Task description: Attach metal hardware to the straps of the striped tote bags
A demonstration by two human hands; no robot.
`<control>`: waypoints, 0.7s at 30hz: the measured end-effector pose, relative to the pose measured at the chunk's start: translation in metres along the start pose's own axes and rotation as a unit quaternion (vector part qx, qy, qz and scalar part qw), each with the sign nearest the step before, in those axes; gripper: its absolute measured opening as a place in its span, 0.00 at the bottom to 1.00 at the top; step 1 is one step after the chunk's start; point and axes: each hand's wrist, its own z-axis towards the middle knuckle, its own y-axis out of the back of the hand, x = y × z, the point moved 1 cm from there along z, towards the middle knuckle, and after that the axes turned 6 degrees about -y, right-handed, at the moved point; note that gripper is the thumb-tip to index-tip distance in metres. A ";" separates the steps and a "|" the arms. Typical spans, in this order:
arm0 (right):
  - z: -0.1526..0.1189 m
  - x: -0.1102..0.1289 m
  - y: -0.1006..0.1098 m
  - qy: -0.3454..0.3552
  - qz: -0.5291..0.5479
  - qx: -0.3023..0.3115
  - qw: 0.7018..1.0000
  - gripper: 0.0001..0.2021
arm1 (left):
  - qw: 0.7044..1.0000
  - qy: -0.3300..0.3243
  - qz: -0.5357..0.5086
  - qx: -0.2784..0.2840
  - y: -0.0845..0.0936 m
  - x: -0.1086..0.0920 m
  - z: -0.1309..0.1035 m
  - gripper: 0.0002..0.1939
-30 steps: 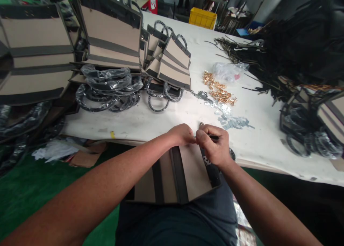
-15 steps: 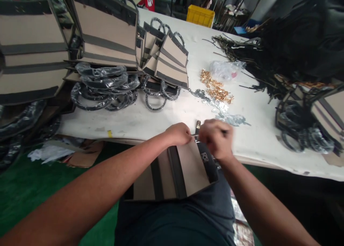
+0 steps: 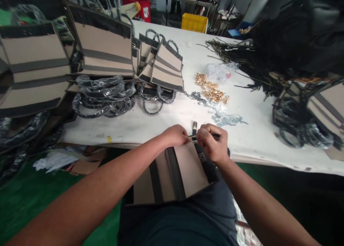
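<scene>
A beige bag with dark stripes (image 3: 189, 167) rests on my lap against the table's front edge. My left hand (image 3: 176, 135) pinches the bag's upper edge. Close beside it, my right hand (image 3: 213, 142) is closed around a dark, thin tool (image 3: 216, 135) at the same edge. Just beyond the fingers a dark strap with a gold metal end (image 3: 195, 127) sticks up. On the bag's dark band is a small square metal plate (image 3: 201, 157). What the fingertips touch is partly hidden.
On the white table (image 3: 172, 118) lie gold fittings (image 3: 215, 95), silvery metal pieces (image 3: 231, 119) and a plastic bag (image 3: 219, 72). Striped bags (image 3: 168, 68) with wrapped handles stand left; more bags (image 3: 329, 106) and black straps (image 3: 249, 65) lie right. A yellow crate (image 3: 194, 23) is behind.
The view has shifted slightly, so the table's contents sit lower and further left. My right hand, blurred before, is now sharper and a little to the left, nearer my left hand.
</scene>
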 end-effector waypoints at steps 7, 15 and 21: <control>0.006 -0.011 0.010 -0.032 0.070 -0.030 0.997 0.22 | 0.990 -0.028 0.079 -0.116 -0.011 -0.019 -0.034 0.19; 0.008 -0.008 0.014 -0.036 0.078 -0.008 0.996 0.21 | 0.905 -0.241 0.317 -0.148 -0.120 -0.012 -0.125 0.50; 0.009 -0.006 0.016 -0.038 0.080 -0.006 0.996 0.21 | 0.910 -0.211 0.342 -0.106 -0.128 -0.013 -0.118 0.50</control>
